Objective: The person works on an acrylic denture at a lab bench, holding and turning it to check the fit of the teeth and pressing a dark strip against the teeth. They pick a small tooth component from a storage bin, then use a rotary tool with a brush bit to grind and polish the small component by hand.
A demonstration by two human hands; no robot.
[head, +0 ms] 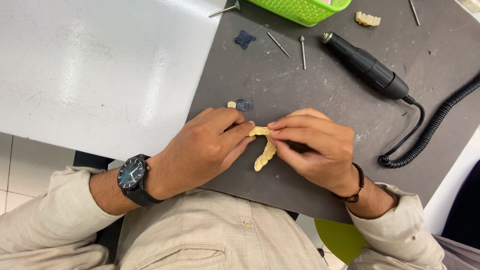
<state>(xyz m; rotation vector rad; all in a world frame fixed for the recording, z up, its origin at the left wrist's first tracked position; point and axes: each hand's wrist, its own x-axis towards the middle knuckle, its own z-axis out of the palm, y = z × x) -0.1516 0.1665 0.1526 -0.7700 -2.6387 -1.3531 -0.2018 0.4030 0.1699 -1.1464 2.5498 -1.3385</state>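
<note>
Together, two hands (205,145) (315,145) pinch one dental arch (264,150).

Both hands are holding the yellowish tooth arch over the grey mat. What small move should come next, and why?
Probably keep the left hand pinching the tooth arch and free the right hand toward the black handpiece. Both hands grip the arch now, and the handpiece lies unused on the grey mat.
</note>
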